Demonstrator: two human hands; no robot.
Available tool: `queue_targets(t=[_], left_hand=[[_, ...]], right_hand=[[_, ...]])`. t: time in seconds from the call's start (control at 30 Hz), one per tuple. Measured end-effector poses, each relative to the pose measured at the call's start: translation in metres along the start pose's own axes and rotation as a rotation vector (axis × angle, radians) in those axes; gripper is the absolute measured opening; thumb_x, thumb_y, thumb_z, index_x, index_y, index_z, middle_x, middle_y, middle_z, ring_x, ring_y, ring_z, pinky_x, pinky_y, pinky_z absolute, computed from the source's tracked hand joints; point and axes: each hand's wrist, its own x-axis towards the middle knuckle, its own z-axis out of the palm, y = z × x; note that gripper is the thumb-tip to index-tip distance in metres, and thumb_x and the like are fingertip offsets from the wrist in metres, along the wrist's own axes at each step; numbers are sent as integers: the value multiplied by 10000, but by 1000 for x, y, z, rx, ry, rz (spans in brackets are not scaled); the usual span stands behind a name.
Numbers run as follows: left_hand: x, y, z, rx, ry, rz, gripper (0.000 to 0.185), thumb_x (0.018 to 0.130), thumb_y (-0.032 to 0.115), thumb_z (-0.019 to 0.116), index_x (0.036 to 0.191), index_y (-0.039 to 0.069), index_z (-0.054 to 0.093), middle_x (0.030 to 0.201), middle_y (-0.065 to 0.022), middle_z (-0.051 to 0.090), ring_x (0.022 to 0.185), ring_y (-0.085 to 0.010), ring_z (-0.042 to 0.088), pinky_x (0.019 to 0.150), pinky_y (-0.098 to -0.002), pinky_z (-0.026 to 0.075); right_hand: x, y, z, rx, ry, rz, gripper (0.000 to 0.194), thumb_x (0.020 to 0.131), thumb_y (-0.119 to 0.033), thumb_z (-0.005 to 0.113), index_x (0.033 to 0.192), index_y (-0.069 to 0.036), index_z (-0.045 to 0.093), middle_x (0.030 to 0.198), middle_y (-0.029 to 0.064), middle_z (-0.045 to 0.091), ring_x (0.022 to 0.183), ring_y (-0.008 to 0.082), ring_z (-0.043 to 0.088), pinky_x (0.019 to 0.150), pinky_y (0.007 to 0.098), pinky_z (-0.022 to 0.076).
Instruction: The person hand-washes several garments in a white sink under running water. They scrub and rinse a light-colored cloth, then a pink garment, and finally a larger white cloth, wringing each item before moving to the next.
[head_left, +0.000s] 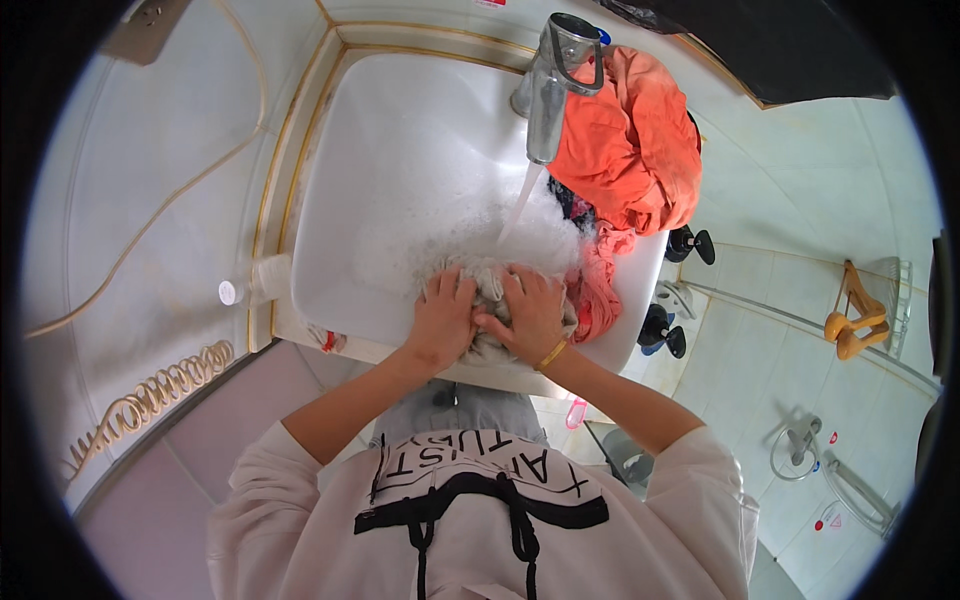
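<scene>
At the front of a white washbasin (352, 165), both my hands press on a wet grey-beige cloth (489, 279). My left hand (444, 316) grips its left part, and my right hand (531, 309), with a yellow band at the wrist, grips the right. The hands almost meet at the thumbs. Water (520, 204) runs from the metal tap (546, 127) into suds just beyond the cloth. A wet coral-pink cloth (598, 289) lies right of my right hand. Behind it are a dark piece of fabric (576, 204) and a large orange garment (637, 142), heaped over the basin's right rim beside the tap.
Left of the basin lie a white bottle (268, 277) and a coiled beige hose (161, 390) by the tiled wall. Black pump-top bottles (681, 244) stand beyond the right rim. Wooden hangers (857, 322) and a shower fitting (804, 442) are on the right wall.
</scene>
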Motion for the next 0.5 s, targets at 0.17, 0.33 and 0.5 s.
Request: queue_targets(t=[0.17,0.33,0.5], left_hand=[[39,-15,20,130,-52,-126,241,813,234,499,994,80,456,982,-142,479,927,-354,482,727,-462,432],[78,-26,29,117,-76,-233,235,831,240,484,1003,82,462,905,-141,535,881,-322,524,694,-419,455],[107,-42,3,-340,-375,-361,359,889,347,354,1028,47,492,1118,-173,499,1037,-339,455,830,-430,384]], right_hand=[[34,24,40,-149,-173,164,353,803,-427,477,1007,-157,577,874,72,586,833,264,543,769,438,350],[68,44,61,-56,-228,362,373,842,-423,379,875,-132,609,813,120,618,764,290,582,721,438,408],[69,56,58,-2,-357,276,419,850,-418,359,817,-79,603,717,148,603,645,336,578,599,440,434]])
